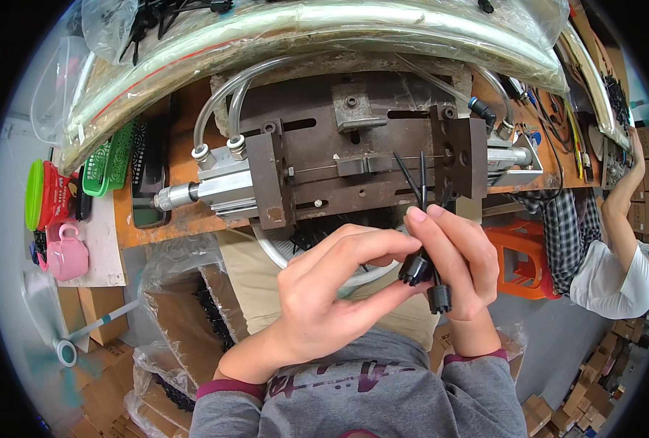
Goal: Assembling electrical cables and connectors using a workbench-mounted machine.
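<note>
Both my hands are raised in front of the dark metal fixture on the bench. Between the fingertips of my left hand is a black plastic piece with a toothed, knob-like end. My right hand grips a second such piece, whose ribbed end hangs below the fingers. Two thin black shafts stick up past the fingertips toward the fixture; one looks threaded. Fingers hide where shafts and ends join. Across the fixture, a thin rod passes a small metal block.
Air cylinders flank the fixture, left and right, with clear hoses. Plastic-wrapped long strips arch behind. At left are a green basket and pink cup. An orange stool and another person are at right.
</note>
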Demonstrator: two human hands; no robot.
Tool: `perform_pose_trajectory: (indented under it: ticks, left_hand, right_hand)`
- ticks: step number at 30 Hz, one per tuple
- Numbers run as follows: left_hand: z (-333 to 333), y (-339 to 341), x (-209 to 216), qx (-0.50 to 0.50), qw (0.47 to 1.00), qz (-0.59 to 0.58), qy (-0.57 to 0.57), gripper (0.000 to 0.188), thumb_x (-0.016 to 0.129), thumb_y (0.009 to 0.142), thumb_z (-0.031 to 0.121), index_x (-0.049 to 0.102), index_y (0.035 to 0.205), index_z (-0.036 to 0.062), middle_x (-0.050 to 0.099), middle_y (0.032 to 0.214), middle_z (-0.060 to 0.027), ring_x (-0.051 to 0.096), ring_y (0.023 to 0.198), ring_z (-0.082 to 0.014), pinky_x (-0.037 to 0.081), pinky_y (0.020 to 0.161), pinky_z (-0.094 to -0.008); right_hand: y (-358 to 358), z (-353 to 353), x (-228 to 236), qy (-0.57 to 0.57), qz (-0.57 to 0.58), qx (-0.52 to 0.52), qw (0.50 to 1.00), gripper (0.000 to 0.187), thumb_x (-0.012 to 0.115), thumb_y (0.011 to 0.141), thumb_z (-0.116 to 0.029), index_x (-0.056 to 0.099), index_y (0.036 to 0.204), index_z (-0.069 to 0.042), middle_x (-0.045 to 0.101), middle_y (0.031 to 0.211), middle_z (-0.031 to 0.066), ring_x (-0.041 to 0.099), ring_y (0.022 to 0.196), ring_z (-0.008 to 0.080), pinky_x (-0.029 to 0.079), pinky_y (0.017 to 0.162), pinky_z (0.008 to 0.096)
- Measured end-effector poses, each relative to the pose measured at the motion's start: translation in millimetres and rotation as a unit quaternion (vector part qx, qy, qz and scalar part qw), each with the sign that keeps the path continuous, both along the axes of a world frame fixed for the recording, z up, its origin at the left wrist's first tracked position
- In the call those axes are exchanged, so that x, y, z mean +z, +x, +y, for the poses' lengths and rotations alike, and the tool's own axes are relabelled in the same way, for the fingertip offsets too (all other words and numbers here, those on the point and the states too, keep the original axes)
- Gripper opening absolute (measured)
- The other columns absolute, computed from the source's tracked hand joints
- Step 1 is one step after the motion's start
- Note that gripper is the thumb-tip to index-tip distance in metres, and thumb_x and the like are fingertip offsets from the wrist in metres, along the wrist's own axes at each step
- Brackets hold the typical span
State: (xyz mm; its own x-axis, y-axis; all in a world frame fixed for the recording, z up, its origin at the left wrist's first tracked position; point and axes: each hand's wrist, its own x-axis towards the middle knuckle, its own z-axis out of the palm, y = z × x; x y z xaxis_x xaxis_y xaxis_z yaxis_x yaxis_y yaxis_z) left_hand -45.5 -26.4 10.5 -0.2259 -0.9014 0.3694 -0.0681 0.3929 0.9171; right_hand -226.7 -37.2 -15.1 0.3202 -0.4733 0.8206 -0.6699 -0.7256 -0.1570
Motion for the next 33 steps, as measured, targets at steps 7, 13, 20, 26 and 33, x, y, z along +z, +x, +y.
perform_pose_trajectory:
  ticks: [7,13,20,26,33]
  left_hand:
    - [1.8,7.4,-3.9,0.039,0.983,-0.139,-0.114,0.046,0.085,0.069,-0.006,0.072,0.113,-0.0054,0.069,0.105,-0.0149,0.071,0.087,-0.0248,0.059,0.072,-0.0319]
    - [-6.5,4.2,-19.9,0.097,0.928,-0.32,-0.167,0.035,0.083,0.072,0.001,0.073,0.105,-0.0025,0.066,0.134,-0.02,0.07,0.102,-0.0309,0.057,0.088,-0.0388]
    - [-15.5,0.8,-19.1,0.102,0.89,-0.4,-0.195,0.03,0.082,0.075,0.007,0.075,0.103,0.0012,0.07,0.129,-0.0171,0.071,0.08,-0.0229,0.056,0.074,-0.0325]
    - [-15.6,6.9,-9.0,0.066,0.923,-0.343,-0.163,0.033,0.083,0.075,0.006,0.075,0.106,-0.0009,0.073,0.121,-0.016,0.072,0.077,-0.0218,0.056,0.069,-0.031]
    - [-4.4,7.5,1.3,0.002,0.983,-0.107,-0.148,0.038,0.083,0.075,0.0,0.072,0.11,-0.0069,0.071,0.097,-0.0163,0.073,0.081,-0.0282,0.06,0.068,-0.0356]
  right_hand:
    - [-5.5,-1.9,0.9,0.041,-0.038,-0.023,0.998,0.042,0.074,0.073,0.005,0.075,0.115,0.006,0.068,0.116,0.0179,0.072,0.091,0.0277,0.06,0.072,0.0338]
    - [-9.0,0.5,2.1,0.05,-0.072,-0.106,0.991,0.037,0.082,0.079,0.006,0.078,0.115,-0.004,0.061,0.125,0.0121,0.067,0.088,0.0198,0.057,0.071,0.0282]
    - [-10.3,11.8,8.2,0.065,-0.022,-0.138,0.988,0.04,0.086,0.077,0.003,0.078,0.115,-0.005,0.055,0.123,0.0095,0.064,0.088,0.0185,0.057,0.076,0.0275]
    - [-11.5,9.2,3.2,0.038,-0.007,-0.072,0.997,0.038,0.077,0.072,0.0,0.077,0.11,0.006,0.063,0.111,0.0139,0.07,0.087,0.0257,0.06,0.07,0.0321]
    - [-0.6,6.2,1.2,0.013,0.039,-0.02,0.999,0.04,0.074,0.066,0.0,0.076,0.105,0.009,0.069,0.107,0.0179,0.073,0.08,0.0277,0.061,0.066,0.0318]
